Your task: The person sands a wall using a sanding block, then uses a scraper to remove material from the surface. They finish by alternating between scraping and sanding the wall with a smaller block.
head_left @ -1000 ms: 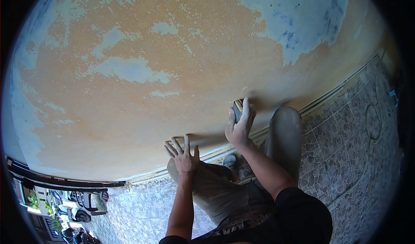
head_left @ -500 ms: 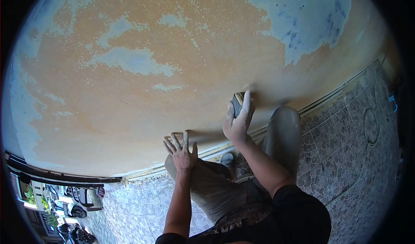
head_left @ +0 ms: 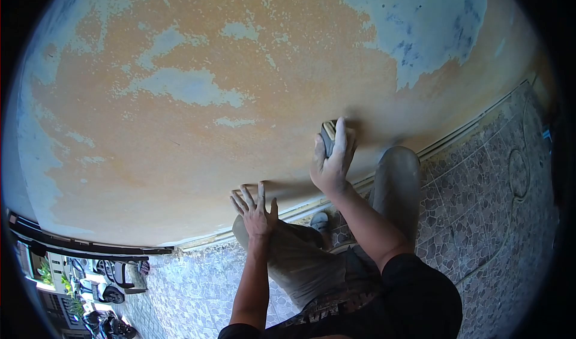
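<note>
My right hand (head_left: 332,168), dusted white, grips a small sanding block (head_left: 327,137) with dark sides and a pale top. The block is pressed against the lower part of the wall (head_left: 198,141), which has orange-tan paint broken by pale bluish-white patches. To its left, my left hand (head_left: 258,216) rests on the wall with fingers spread and fingertips touching the surface. Nothing is in that hand. Its fingers are dusty too.
My bent knee (head_left: 399,162) is close to the wall at right. A shoe (head_left: 320,221) stands on the stone-patterned tile floor (head_left: 447,213). A hose or cable (head_left: 519,174) lies on the floor at right. Motorbikes (head_left: 108,324) are parked outside at lower left.
My right hand has moved slightly up the wall with the sanding block. My left hand stays on the same part of the wall, and the whole view has shifted slightly.
</note>
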The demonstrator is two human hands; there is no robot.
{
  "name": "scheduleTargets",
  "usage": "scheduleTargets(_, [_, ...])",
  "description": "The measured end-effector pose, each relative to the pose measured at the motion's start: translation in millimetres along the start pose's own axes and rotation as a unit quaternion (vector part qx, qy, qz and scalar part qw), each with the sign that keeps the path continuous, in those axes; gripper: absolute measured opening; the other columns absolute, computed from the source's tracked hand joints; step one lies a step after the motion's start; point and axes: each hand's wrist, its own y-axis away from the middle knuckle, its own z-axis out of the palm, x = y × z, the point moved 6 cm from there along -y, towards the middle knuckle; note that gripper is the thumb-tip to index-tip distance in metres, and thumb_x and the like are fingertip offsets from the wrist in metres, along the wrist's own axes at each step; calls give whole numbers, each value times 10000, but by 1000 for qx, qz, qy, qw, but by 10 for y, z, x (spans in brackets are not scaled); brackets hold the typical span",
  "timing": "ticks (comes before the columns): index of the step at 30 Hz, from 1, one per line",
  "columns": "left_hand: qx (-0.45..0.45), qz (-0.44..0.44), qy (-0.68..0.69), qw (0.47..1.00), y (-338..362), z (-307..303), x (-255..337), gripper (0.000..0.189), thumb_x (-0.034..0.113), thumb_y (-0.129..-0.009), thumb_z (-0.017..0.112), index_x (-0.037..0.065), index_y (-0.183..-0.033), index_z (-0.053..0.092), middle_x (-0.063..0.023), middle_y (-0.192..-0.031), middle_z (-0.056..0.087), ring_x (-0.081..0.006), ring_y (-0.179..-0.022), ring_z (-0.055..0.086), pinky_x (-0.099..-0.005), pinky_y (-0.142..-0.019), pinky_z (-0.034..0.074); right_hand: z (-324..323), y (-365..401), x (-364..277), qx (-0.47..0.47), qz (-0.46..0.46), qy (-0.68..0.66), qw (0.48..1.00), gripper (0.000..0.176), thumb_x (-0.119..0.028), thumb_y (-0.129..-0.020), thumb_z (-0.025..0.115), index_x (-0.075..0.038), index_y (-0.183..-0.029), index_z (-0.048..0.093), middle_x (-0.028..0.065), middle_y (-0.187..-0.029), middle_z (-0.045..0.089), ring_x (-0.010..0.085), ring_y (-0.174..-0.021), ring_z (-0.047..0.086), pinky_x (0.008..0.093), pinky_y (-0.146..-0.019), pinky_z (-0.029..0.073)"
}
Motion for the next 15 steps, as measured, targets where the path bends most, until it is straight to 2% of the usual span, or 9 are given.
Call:
scheduleTargets(2, [-10, -1, -3, 1000, 22, 7, -5, 645, 409, -862, 650, 237, -1449, 443, -305, -1529, 222, -578, -1404, 94, -631, -1154, 101, -104, -545, -82, 85, 37, -22, 995, 598, -57, -893, 596, 85, -1418, 347, 192, -1027, 541, 334, -881, 516, 451, -789, 376])
scheduleTargets(3, [-5, -2, -3, 1000, 10, 4, -8, 649, 407, -860, 653, 236, -1449, 442, -303, -1533, 215, -579, -1404, 94, -632, -1154, 104, -140, -606, -135, 83, 38, -22, 996, 598, -57, -893, 596, 85, -1418, 347, 192, -1027, 541, 334, -881, 516, 451, -789, 376])
scheduleTargets(5, [-19, -15, -15, 1000, 4, 31, -34, 649, 410, -860, 652, 236, -1449, 442, -306, -1534, 207, -578, -1404, 90, -631, -1154, 106, -120, -719, -142, 68, 84, -60, 992, 627, -45, -938, 575, 105, -1456, 254, 299, -1242, 489, 408, -1024, 529, 424, -899, 440])
scheduleTargets(6, [-12, -7, -18, 1000, 16, 54, -40, 649, 410, -861, 650, 236, -1450, 441, -308, -1532, 207, -578, -1404, 89, -632, -1154, 104, -99, -597, -149, 47, 58, -7, 997, 630, -41, -928, 582, 102, -1449, 260, 301, -1200, 499, 403, -967, 533, 463, -855, 437])
scheduleTargets(8, [-13, -3, -23, 1000, 11, 70, -30, 651, 410, -861, 648, 237, -1452, 436, -314, -1528, 211, -577, -1405, 86, -634, -1153, 101, 50, -32, 28, 69, -26, 6, 997, 634, -76, -893, 611, 56, -1440, 319, 194, -1031, 547, 325, -868, 517, 471, -748, 382])
scheduleTargets(10, [-20, 0, -29, 999, 20, 58, -35, 686, 421, -854, 656, 216, -1463, 417, -319, -1537, 173, -570, -1413, 56, -636, -1150, 101, 91, 515, 167, -34, -122, 74, 989, 644, -80, -890, 615, 34, -1449, 313, 188, -1041, 564, 320, -884, 529, 472, -760, 375])
scheduleTargets(11, [-29, 3, -36, 999, 15, 74, -27, 722, 433, -847, 664, 196, -1474, 397, -325, -1547, 136, -564, -1420, 26, -638, -1148, 101, 60, 492, 184, -33, -124, 74, 989, 644, -80, -890, 615, 34, -1449, 313, 188, -1041, 564, 320, -884, 529, 472, -760, 375])
scheduleTargets(13, [-19, 8, -31, 999, -73, 79, -16, 723, 432, -845, 666, 196, -1474, 397, -327, -1546, 140, -564, -1420, 24, -637, -1148, 102, 8, 350, 193, -75, -53, 43, 995, 638, -77, -886, 620, 36, -1441, 325, 182, -1054, 581, 324, -901, 537, 464, -771, 368])
scheduleTargets(15, [-30, 10, -27, 999, 42, 39, -18, 725, 431, -844, 668, 195, -1474, 397, -328, -1545, 144, -564, -1420, 22, -637, -1147, 103, -130, -228, 100, 18, 56, 7, 998, 649, -71, -904, 601, 66, -1455, 285, 234, -1173, 550, 351, -955, 532, 453, -841, 392])
